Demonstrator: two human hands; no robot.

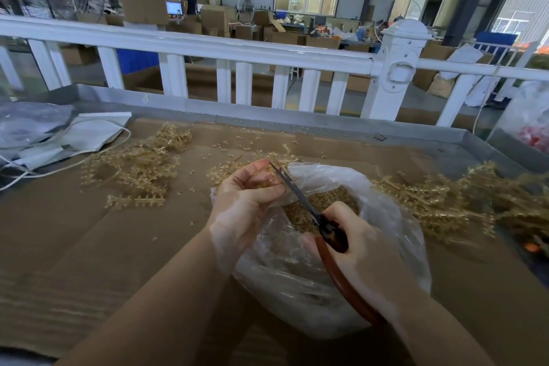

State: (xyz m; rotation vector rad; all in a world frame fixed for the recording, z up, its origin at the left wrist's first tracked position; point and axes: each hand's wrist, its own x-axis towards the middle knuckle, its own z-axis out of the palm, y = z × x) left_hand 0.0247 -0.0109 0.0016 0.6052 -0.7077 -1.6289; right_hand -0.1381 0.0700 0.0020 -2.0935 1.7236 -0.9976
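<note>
Hands both clamped: left hand (249, 202) pinching a tan beaded sprig (266, 183), right hand (365, 257) gripping red-handled scissors (300, 197)

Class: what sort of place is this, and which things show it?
Probably a factory packing floor: stacked brown cardboard cartons behind the white railing, heaps of tan plastic moulded sprigs on the cardboard-covered bench.

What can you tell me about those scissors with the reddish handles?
The scissors have slim dark metal blades, a dark pivot and long reddish-brown handles. The right hand grips the handles. The blades slant up and leftward above the open clear plastic bag, lying against the tan plastic sprig pinched in the left hand. Whether the blades are parted is hard to tell.
</note>
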